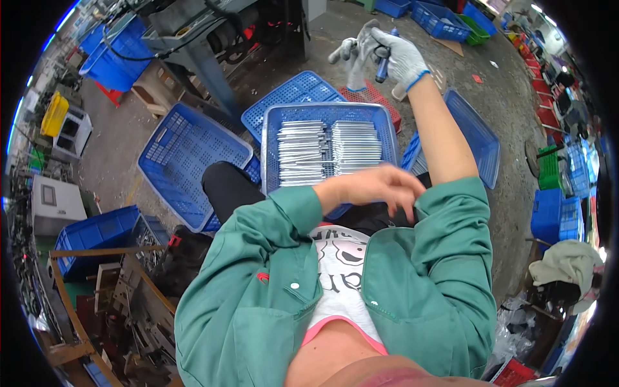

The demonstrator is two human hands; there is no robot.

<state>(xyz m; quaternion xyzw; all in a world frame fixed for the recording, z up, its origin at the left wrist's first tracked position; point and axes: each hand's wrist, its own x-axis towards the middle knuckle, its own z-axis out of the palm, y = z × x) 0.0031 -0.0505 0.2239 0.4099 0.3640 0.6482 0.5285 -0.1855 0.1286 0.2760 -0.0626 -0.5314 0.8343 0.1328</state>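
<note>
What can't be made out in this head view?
Left hand: head view; fingers motion-blurred, so touch with the right sleeve is unclear.
Blue tool: head view; its middle is covered by the gloved right hand.
Filled basket: head view; near side mostly hidden by left hand and left sleeve.
Right-side blue basket: head view; partly behind the right forearm.

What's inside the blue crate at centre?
The blue crate holds two side-by-side stacks of silvery metal rods. The left hand and green sleeve partly cover its near end; whatever lies beneath the rods can't be seen.
</note>
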